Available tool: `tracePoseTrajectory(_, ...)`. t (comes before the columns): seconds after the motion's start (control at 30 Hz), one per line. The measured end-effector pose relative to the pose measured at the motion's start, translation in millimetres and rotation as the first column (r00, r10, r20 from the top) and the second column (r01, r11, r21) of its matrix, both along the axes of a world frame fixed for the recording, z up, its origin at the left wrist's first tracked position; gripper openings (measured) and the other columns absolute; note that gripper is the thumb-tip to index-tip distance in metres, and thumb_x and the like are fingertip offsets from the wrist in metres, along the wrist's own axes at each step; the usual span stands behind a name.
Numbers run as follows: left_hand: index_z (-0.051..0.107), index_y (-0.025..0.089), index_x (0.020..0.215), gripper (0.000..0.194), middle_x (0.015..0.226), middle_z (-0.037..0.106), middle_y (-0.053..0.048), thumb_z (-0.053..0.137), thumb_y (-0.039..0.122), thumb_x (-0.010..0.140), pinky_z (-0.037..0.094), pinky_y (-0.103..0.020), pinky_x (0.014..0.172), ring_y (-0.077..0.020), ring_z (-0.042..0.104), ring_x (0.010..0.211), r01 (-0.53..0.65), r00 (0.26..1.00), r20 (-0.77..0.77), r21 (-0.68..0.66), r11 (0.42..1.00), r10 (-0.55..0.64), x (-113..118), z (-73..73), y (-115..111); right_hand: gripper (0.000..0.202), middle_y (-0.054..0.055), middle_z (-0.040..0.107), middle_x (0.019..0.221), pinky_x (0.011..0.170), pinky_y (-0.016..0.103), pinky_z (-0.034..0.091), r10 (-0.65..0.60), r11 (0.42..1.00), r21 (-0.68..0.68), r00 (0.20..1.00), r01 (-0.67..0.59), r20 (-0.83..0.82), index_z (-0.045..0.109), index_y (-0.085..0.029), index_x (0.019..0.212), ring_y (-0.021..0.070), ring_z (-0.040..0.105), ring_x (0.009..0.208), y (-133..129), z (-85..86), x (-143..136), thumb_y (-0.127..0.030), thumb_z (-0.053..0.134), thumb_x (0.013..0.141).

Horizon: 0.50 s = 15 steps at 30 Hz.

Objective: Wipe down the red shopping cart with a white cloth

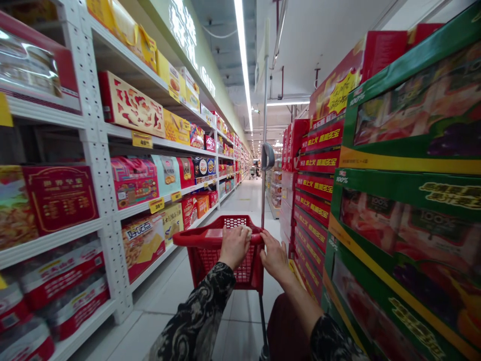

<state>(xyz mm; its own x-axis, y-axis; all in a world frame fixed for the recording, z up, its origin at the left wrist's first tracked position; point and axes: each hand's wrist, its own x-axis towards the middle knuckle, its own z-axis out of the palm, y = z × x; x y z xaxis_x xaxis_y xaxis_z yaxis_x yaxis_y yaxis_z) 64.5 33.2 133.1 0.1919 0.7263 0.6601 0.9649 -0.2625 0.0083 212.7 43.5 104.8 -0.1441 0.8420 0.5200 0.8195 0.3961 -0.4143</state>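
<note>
A red plastic shopping cart with a perforated basket stands right in front of me in the aisle. On top of its red handle lies my left hand, closed over a crumpled white wad, like a tissue or cloth, pressed against the bar. My right hand grips the right end of the handle, its fingers curled over the corner. Both forearms reach forward in dark patterned sleeves. The wad is partly hidden under the left fingers.
White shelving with boxed goods lines the left. Stacked green boxes and red cartons crowd close on the right. A metal pole rises just beyond the cart. The tiled floor runs far ahead, toward a distant cart.
</note>
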Motion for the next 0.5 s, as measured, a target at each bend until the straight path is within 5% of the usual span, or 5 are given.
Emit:
tracePoseTrajectory(0.27,0.052,0.021,0.116,0.034,0.118,0.059,-0.009,0.040,0.033,0.086,0.024,-0.057,0.102,-0.0246,0.056,0.105,-0.259,0.953,0.136,-0.092,0.961,0.270,-51,10.2,-2,0.051,0.009,0.046,0.136,0.104,0.052,0.022,-0.066,0.996,0.059,0.998,0.067,-0.014,0.050,-0.018,0.126,0.0251,0.039,0.125,5,-4.0,2,-0.012,0.043,0.077)
tracePoseTrajectory(0.5,0.053,0.025,0.111,0.028,0.120,0.058,-0.006,0.044,0.027,0.085,0.024,-0.053,0.104,-0.0219,0.051,0.112,-0.021,0.996,0.089,-0.050,0.999,0.026,-4,-0.1,4,0.047,0.010,0.050,0.132,0.104,0.055,0.021,0.022,0.997,0.072,0.998,-0.026,0.054,0.053,-0.018,0.122,0.0262,0.037,0.127,9,8.2,-22,-0.012,0.045,0.076)
